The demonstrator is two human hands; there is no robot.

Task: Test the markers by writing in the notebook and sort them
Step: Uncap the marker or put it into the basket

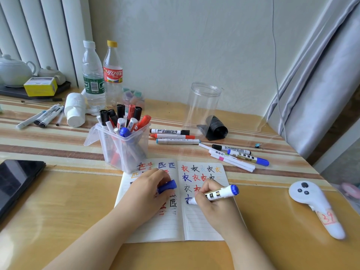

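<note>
Two hands work the notebook (194, 227): right hand (211, 199) pinches the blue marker (218, 193); left hand (150, 189), gripping its cap (167, 186), should steady the page.

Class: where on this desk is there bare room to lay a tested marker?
Bare desk lies between the notebook and the white controller, and between the notebook and the phone. Crowded: around the marker tub and the loose markers.

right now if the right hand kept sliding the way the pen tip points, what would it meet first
Probably the left hand, which rests on the notebook's left page holding the blue cap. The right hand aims its blue marker leftward; depth is unclear.
</note>
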